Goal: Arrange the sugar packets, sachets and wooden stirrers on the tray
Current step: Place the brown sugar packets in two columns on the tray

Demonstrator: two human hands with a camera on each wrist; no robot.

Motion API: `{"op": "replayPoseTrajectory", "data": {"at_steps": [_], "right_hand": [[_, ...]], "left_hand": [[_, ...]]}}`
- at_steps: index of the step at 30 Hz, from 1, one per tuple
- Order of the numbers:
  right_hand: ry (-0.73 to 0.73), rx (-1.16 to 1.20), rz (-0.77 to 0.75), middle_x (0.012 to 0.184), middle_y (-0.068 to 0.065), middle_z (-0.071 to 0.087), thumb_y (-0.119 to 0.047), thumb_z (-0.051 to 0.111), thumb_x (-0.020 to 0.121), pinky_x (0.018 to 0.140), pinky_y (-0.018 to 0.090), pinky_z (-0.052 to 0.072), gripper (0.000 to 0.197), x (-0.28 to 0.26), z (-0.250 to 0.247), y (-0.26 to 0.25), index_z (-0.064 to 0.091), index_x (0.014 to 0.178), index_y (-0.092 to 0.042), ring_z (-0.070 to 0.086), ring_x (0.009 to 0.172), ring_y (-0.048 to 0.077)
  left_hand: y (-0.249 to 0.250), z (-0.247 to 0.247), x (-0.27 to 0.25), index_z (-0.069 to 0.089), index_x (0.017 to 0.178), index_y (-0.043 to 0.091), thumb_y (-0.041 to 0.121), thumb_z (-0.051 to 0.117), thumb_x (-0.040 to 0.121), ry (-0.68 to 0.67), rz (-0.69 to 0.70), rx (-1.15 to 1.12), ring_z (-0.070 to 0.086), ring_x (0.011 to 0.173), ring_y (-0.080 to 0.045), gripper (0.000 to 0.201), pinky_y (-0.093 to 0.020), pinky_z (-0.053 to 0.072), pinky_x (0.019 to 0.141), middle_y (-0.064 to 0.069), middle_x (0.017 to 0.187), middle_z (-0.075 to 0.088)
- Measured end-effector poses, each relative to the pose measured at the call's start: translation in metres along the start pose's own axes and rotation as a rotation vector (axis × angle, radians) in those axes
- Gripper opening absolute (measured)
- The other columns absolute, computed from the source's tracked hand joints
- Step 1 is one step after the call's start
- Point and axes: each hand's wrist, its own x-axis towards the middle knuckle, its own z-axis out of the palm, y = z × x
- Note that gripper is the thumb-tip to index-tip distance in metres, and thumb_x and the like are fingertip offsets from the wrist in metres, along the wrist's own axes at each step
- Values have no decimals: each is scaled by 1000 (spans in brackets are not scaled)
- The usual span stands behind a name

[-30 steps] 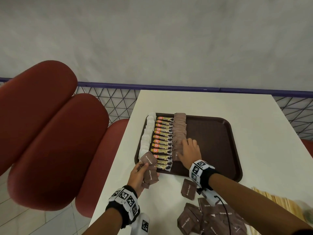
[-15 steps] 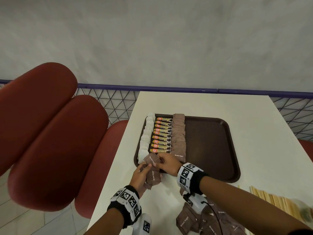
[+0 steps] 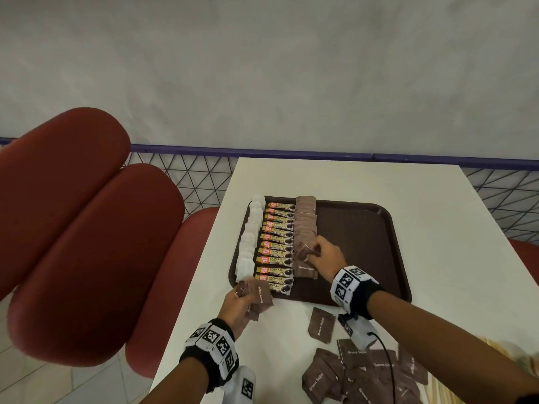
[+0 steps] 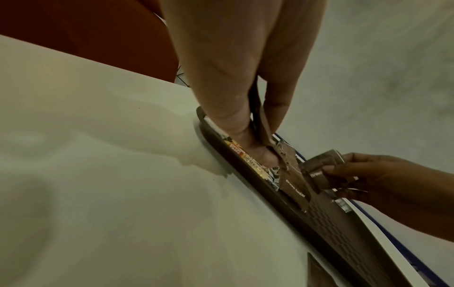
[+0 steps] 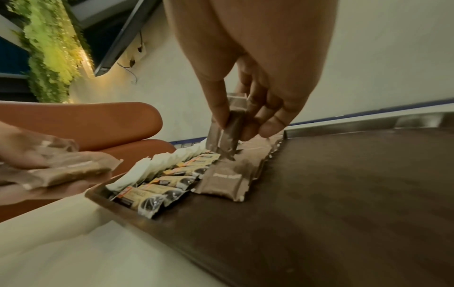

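A dark brown tray (image 3: 364, 228) on the white table carries three rows: white sachets (image 3: 248, 246), granules sticks (image 3: 275, 246) and brown sugar packets (image 3: 304, 225). My right hand (image 3: 316, 252) pinches one brown sugar packet (image 5: 226, 134) upright over the near part of the brown row. My left hand (image 3: 242, 298) grips a small stack of brown sugar packets (image 3: 258, 295) at the tray's near left corner. Loose brown sugar packets (image 3: 361, 371) lie on the table near me. Wooden stirrers (image 3: 437, 386) show at the lower right edge, mostly hidden by my right arm.
Red padded seats (image 3: 73, 228) stand left of the table. A mesh railing (image 3: 189, 176) with a purple top bar runs behind it. The right half of the tray is bare. One loose packet (image 3: 320, 325) lies just before the tray's near rim.
My right hand took a brown packet from the stack in my left hand and carried it up over the brown row on the tray. My left hand stayed by the tray's corner.
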Motion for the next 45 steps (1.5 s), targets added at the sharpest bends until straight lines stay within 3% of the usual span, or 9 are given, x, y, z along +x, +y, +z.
{"op": "replayPoseTrajectory", "data": {"at_steps": [3,9,15,24,32,35,40,43,45], "right_hand": [[20,-1,46,94,13,66,-8,58,85,74,31,46,6,1,-7,12,56,91,-9,60,84,26],[-51,86,136,91,3,61,-8,67,80,75,22,39,16,-5,-3,26,54,84,-15,54,85,16],[-61,188,152,85,1,59,-1,66,79,80,35,51,32,-7,15,28,44,74,-24,58,83,19],[-82,-255,88,111,8,59,-16,63,83,85,34,46,23,-5,25,24,46,98,-15,58,101,27],[4,-394,53,122,7,46,-28,67,81,93,34,44,42,-5,27,29,43,113,-14,42,116,23],[77,-407,-48,119,5,45,-30,62,84,90,30,43,35,-9,28,24,45,111,-15,41,112,21],[-93,-138,-167,105,-1,46,-31,56,89,79,25,39,25,-17,33,3,52,106,-13,45,95,14],[-222,-12,-221,99,-2,48,-33,58,89,83,31,47,34,-21,45,-5,52,117,-15,50,91,15],[-314,65,-259,101,-2,49,-25,60,88,82,25,47,41,-23,53,-7,49,127,-17,51,91,12]], "left_hand": [[-1,2,1,57,115,-4,-14,49,85,-10,4,-37,60,86,-32,33,-20,47,42,-19,100,62],[-1,4,4,64,100,3,-11,55,84,5,-4,-60,64,85,-29,24,-28,58,58,-21,103,65],[1,5,7,60,112,1,-9,55,85,28,11,-82,64,89,-28,29,-30,59,62,-21,106,64],[3,0,6,60,108,3,-10,52,87,21,43,-120,65,82,-25,26,-27,58,58,-16,97,67],[2,3,5,58,115,1,-6,57,86,27,33,-122,66,81,-26,30,-29,58,58,-18,101,66],[1,3,4,57,115,1,-3,60,85,44,33,-93,67,78,-25,30,-29,58,56,-19,101,66],[2,7,3,57,110,2,-4,62,84,57,49,-83,67,77,-26,27,-29,57,54,-19,101,66],[1,8,3,58,109,3,-4,62,84,55,68,-84,67,77,-26,26,-30,58,58,-16,95,68],[1,9,2,59,109,2,-3,62,84,46,72,-76,67,75,-25,26,-31,58,58,-16,94,68]]}}
